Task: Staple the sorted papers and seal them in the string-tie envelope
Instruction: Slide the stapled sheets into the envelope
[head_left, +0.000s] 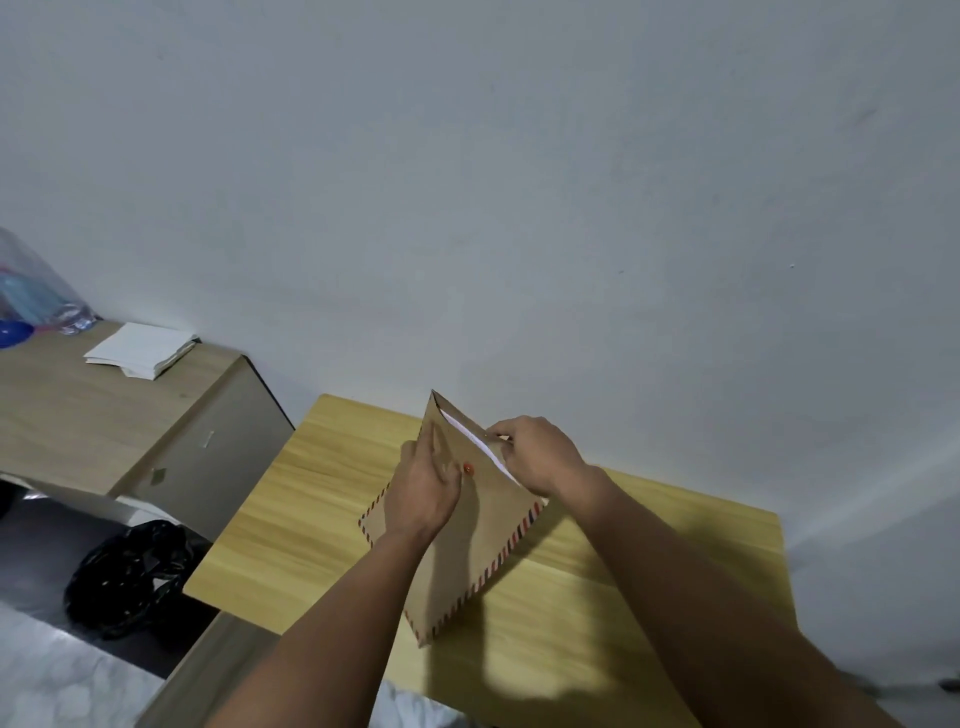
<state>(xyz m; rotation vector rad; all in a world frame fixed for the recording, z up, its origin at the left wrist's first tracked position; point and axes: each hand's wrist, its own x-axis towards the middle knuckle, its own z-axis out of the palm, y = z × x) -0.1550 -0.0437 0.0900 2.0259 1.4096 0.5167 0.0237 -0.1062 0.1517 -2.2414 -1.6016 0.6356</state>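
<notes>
Head view: we grip the string-tie envelope (467, 545) with our left hand (423, 488); our right hand (537, 454) pinches its mouth, papers (470, 428) nearly inserted, tie unwound.

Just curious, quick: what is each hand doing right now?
Left hand: fingers grip the brown string-tie envelope.
Right hand: fingers pinch the white papers at the envelope's open mouth.
</notes>
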